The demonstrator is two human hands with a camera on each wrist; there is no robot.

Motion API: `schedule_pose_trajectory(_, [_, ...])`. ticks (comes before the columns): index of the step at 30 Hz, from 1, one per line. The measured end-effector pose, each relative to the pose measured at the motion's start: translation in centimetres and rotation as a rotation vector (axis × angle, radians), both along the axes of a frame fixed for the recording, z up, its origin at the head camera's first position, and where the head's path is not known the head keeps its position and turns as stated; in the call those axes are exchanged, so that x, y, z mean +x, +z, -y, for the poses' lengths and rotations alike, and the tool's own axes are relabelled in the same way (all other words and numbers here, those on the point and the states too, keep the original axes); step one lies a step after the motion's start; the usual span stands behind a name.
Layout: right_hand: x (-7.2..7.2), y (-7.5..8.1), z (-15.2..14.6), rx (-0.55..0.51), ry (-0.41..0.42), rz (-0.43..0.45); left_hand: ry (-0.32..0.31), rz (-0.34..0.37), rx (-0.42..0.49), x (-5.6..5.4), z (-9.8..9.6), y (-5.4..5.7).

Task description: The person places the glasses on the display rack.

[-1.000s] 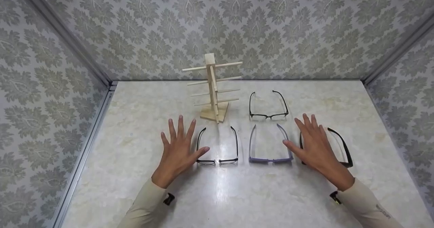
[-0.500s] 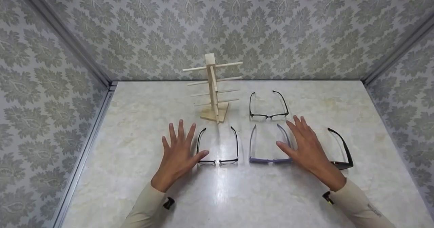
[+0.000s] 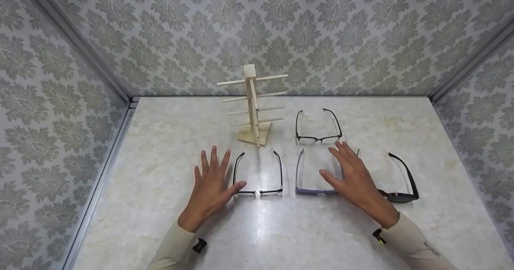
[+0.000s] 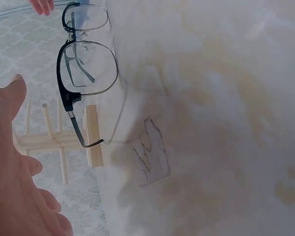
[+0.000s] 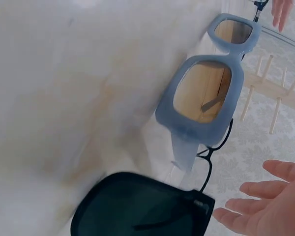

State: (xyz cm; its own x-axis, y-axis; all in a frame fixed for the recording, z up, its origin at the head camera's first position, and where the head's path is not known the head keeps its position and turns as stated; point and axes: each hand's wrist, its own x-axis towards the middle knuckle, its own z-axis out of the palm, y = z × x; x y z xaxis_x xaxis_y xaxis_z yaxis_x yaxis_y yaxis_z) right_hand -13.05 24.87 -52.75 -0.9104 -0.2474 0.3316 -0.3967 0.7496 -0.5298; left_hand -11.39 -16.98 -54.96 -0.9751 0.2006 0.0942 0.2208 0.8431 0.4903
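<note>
My left hand (image 3: 211, 189) is spread palm down, its thumb overlapping the left temple of the black half-rim glasses (image 3: 271, 191) in the head view. Those glasses lie unfolded, and the left wrist view shows their clear lenses and dark brow line (image 4: 65, 96). With fingers extended, my right hand (image 3: 353, 177) hovers over the right part of the purple-blue framed sunglasses (image 3: 311, 191), hiding some of the frame. To its right lie black sunglasses (image 3: 403, 198), also unfolded and partly covered by the wrist. Neither hand grips anything.
A wooden eyeglass stand (image 3: 251, 101) with several horizontal pegs rises at the back, left of centre. Thin dark-framed glasses (image 3: 319, 139) lie unfolded to its right. Patterned panels (image 3: 257, 33) enclose the marbled table (image 3: 160, 125) at the back and both sides.
My right hand has moved left, from above the black sunglasses to above the purple-blue pair, uncovering more of the black ones. My left hand has drawn back slightly. The glasses have stayed put.
</note>
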Motion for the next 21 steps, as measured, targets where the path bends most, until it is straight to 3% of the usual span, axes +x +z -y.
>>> schedule_pose_trajectory(14, [0.1,-0.4,2.3,-0.078,0.06,-0.018,0.012,-0.026,0.123,1.0,0.4,-0.9])
schedule_pose_trajectory(21, [0.4,-0.5,3.6,-0.115,0.076,0.016,0.022,-0.012,0.194,1.6,0.6,-1.3])
